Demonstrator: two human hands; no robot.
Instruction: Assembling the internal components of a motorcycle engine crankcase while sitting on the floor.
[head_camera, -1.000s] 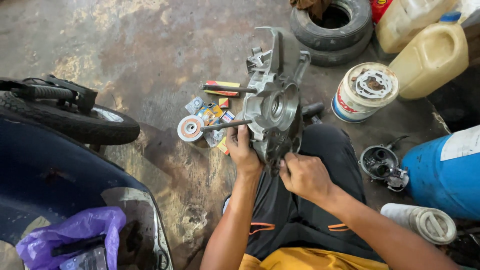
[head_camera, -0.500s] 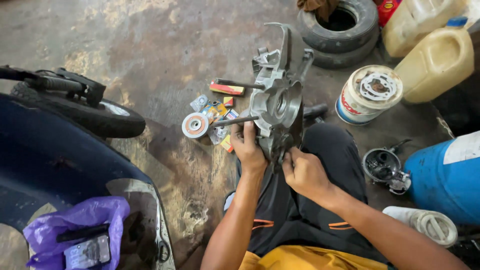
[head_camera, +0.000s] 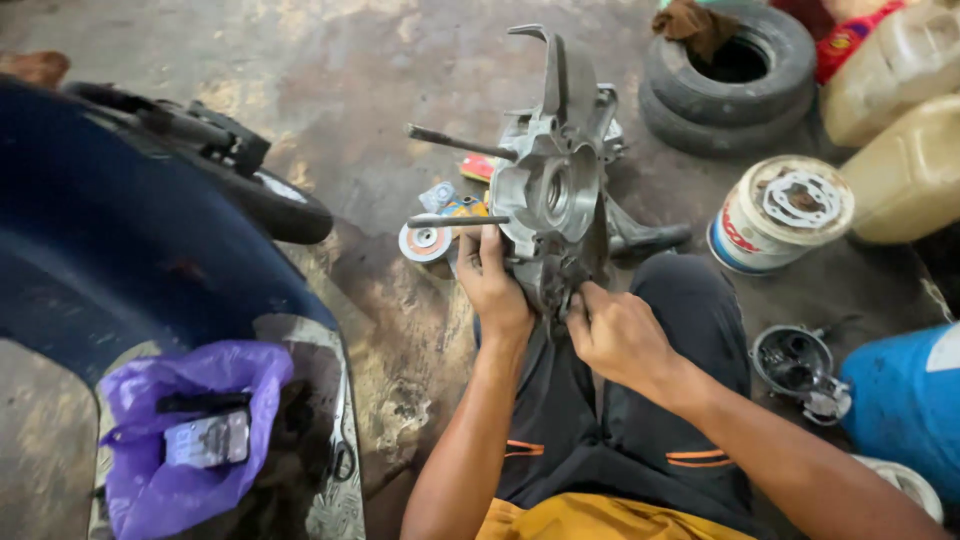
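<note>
While the metal engine casing (head_camera: 555, 190) stands upright on the person's lap, it should be kept braced so it cannot tip as fingers work at its lower edge. Left of the casing, a blue scooter body (head_camera: 120, 250) fills the frame's side, with a purple plastic bag (head_camera: 170, 430) lying below it. Nearer the casing's left, a small round disc (head_camera: 425, 242) sits on the stained concrete floor (head_camera: 330, 80). The left hand (head_camera: 495, 290) is wrapped firmly around the casing's lower left side, just under a thin rod that sticks out sideways. The casing itself is grey cast metal, grimy, with a round bore in the middle and two rods jutting left. The right hand (head_camera: 620, 335) pinches narrowly at the casing's bottom edge; what it grips is too small to tell. Right of the casing stand a paint tin (head_camera: 780, 215), stacked tyres (head_camera: 735, 75) and a blue drum (head_camera: 905, 400).
</note>
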